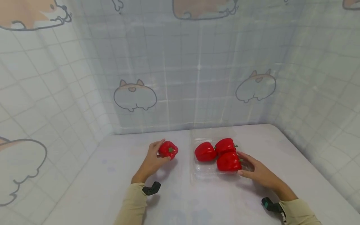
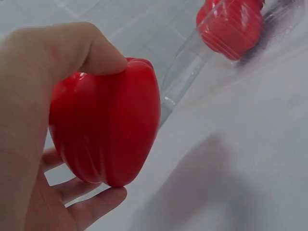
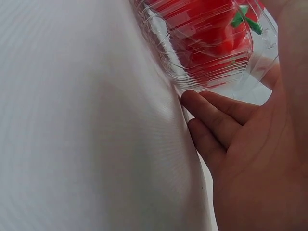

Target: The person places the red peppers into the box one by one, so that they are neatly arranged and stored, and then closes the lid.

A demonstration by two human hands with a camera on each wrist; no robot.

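Note:
My left hand (image 1: pixel 153 161) holds a red bell pepper (image 1: pixel 170 150) above the table, left of a clear plastic container. Its thumb and fingers grip the pepper's sides, and the green stem faces the head camera. In the left wrist view the pepper (image 2: pixel 108 122) fills the grasp. Three more red bell peppers (image 1: pixel 205 152) lie on their sides in the clear plastic container (image 1: pixel 203 169). My right hand (image 1: pixel 260 173) holds the container's right side, thumb near the front corner. In the right wrist view several fingers (image 3: pixel 216 120) lie low beside the container's ridged wall.
A white table (image 1: pixel 180 200) carries everything. Behind it and at both sides hang pale grid-patterned sheets (image 1: pixel 182 78) with cartoon dog prints. Dark wrist cameras (image 1: pixel 152 188) are strapped to both wrists over light sleeves.

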